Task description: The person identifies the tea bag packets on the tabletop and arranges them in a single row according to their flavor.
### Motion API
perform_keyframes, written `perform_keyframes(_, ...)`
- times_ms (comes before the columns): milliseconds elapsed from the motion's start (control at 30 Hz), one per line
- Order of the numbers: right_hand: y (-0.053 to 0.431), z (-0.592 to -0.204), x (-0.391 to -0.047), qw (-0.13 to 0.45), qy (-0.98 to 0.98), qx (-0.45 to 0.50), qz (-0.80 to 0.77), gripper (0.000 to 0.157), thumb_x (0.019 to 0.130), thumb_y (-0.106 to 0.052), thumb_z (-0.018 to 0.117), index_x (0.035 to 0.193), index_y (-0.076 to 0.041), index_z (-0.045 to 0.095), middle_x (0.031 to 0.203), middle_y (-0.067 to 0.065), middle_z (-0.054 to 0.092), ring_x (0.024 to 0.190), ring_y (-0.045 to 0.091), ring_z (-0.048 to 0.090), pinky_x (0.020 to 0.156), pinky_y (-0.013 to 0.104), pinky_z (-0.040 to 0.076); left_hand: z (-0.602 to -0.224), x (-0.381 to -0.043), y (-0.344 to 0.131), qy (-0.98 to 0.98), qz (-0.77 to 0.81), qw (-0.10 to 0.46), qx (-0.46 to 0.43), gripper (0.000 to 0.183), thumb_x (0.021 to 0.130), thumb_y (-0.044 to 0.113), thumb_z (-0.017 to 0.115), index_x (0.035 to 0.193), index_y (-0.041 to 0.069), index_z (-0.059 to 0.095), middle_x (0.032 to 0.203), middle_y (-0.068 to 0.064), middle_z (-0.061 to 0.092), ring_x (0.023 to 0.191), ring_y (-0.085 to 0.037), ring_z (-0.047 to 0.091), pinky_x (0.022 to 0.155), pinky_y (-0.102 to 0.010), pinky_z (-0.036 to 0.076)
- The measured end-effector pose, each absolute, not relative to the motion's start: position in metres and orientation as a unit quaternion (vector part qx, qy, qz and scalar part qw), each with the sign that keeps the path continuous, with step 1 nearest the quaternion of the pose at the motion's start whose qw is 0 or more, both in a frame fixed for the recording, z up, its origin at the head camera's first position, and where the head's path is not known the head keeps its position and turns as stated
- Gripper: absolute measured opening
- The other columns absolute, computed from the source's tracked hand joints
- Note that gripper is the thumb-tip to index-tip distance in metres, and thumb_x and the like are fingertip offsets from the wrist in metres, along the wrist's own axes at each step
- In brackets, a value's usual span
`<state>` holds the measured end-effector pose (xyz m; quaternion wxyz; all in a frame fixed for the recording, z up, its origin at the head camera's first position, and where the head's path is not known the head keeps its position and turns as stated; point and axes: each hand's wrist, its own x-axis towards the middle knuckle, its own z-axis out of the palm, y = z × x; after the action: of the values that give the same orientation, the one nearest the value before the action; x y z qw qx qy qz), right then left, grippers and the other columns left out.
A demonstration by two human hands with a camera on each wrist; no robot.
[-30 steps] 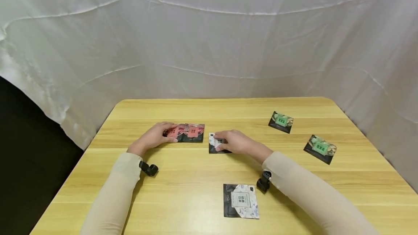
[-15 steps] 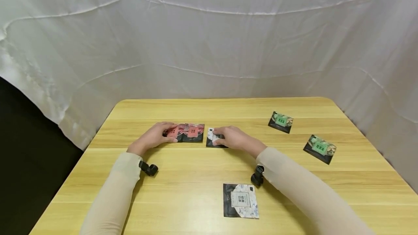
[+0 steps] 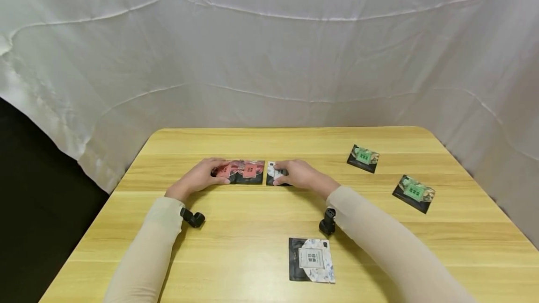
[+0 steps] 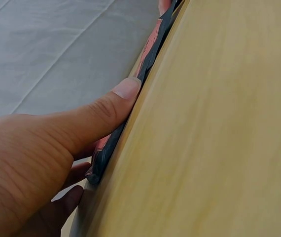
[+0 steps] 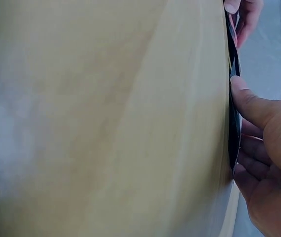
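A pale, creased curtain (image 3: 269, 60) is hanging across the far side. Before it, a wooden table (image 3: 236, 247) is spreading toward the person. Two cream sleeves are reaching over it: the left sleeve (image 3: 147, 247) and the right sleeve (image 3: 391, 242).

The left hand (image 3: 199, 176) is gripping the left red packet (image 3: 225, 171) across its width, thumb on the near edge, fingers toward the far edge. The right hand (image 3: 301, 175) is pinching the held white packet (image 3: 271, 174) the same way and covering its right part.

All packets are lying on the table. The right red packet (image 3: 250, 171) is sitting directly against the left one; whether they are overlapping, I cannot tell. The held white packet is lying just beside it, a thin gap showing between, its black strip facing the person like the reds'. Nearer the person, a loose white packet (image 3: 311, 260) is lying turned sideways. Toward the right, the far green packet (image 3: 363, 158) and near green packet (image 3: 414, 193) are lying tilted, well apart from the row.

In my judgement, the careful way is steadying the reds lightly while guiding the white one flat, matching near edges without buckling the foil.

Smallest, a black camera (image 3: 193, 218) is poking from the left cuff, another at the right.
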<state>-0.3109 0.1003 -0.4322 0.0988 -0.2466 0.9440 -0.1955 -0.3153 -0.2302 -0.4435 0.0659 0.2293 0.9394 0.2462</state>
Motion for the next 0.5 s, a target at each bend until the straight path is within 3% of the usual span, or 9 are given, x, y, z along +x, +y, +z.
perform_keyframes(500, 0.0992, -0.4297, -0.3183, 0.112, 0.94, -0.264, -0.183, 0.063, 0.09, -0.044, 0.069, 0.142, -0.014, 0.053, 0.145, 0.005, 0.05, 0.132, 0.026, 0.047, 0.11, 0.041, 0.037, -0.4411, -0.3135, -0.2283, 0.941, 0.243, 0.064, 0.226, 0.075, 0.087, 0.046, 0.072, 0.148, 0.012, 0.045, 0.151, -0.021, 0.037, 0.139, -0.043, 0.03, 0.114, -0.06, 0.022)
